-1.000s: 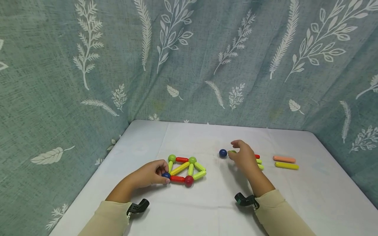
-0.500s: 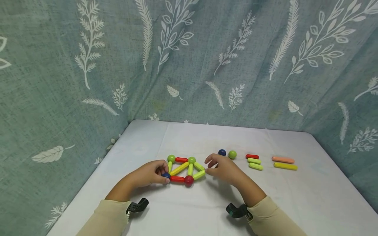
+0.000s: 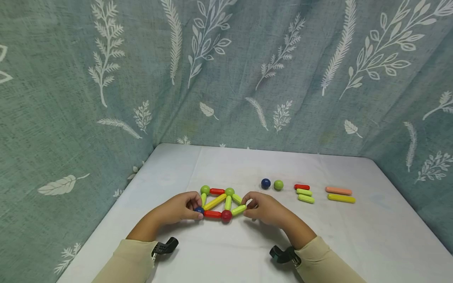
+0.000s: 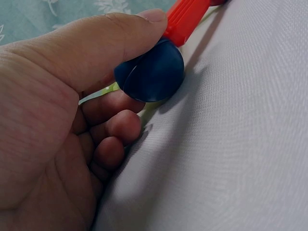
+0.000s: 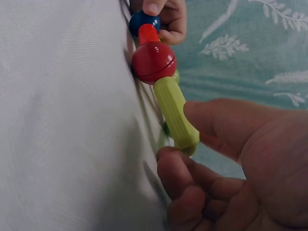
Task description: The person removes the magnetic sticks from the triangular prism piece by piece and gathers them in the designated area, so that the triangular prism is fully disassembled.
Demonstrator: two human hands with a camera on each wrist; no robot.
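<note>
A flat frame of coloured sticks and balls lies on the table. At its left corner my left hand [image 3: 182, 206] pinches a blue ball [image 4: 151, 72], from which a red stick [image 3: 213, 214] runs to a red ball [image 3: 226, 216]. My right hand [image 3: 263, 208] pinches the outer end of a lime stick [image 5: 172, 108] that leaves the red ball. A second lime stick [image 3: 237, 199] slants from a green ball [image 3: 229, 192] toward the same fingers. One long yellow stick [image 3: 215, 202] crosses the frame. Another green ball [image 3: 205, 190] marks its back left corner.
Loose on the white table [image 3: 354, 243], behind my right hand, sit a blue ball [image 3: 266, 183] and a green ball [image 3: 278, 185]. Farther right lie a short red stick [image 3: 302, 187], two lime sticks [image 3: 305, 195], an orange stick [image 3: 338, 191] and a yellow stick [image 3: 341, 198]. Patterned cloth [image 3: 226, 78] hangs behind.
My right hand has come left from the loose balls to the frame's right tip, and its fingers now close on a lime stick's end. The left hand has stayed on the blue ball.
</note>
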